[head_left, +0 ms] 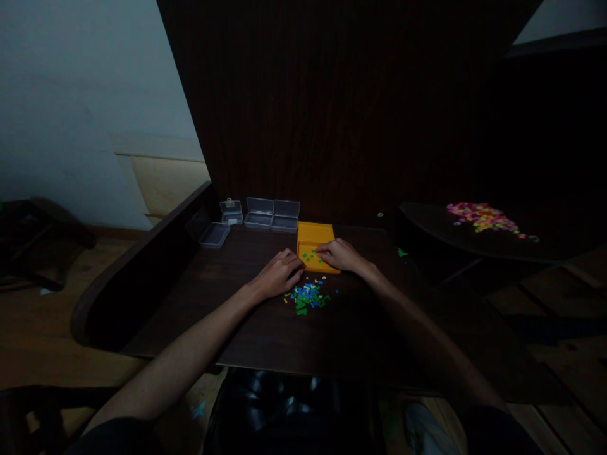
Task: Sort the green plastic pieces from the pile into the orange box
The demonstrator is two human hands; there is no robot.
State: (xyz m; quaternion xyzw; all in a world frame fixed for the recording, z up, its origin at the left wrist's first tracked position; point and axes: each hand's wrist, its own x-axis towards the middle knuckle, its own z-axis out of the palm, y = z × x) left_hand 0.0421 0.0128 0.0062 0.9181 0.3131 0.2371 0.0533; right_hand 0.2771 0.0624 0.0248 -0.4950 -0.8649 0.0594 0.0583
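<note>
A yellow plastic box (315,232) lies with its lid folded back, and several small green pieces (308,258) are scattered inside it. Over the box's right side, my right hand (345,255) reaches in with thumb and fingers pinched together. Anything between those fingertips is too small to make out. My left hand (279,274) rests at the front left corner of the box with its fingers curled against the edge. Just in front of the box is a loose pile of small building blocks (307,296), blue, green, yellow and white, close to my left fingertips.
Clear plastic cases stand open at the back left: a small case (232,217), a wider one (272,221) and a third (215,234). A raised side panel (142,259) bounds the dark table (199,303). Colourful small pieces (486,218) lie on a shelf at right.
</note>
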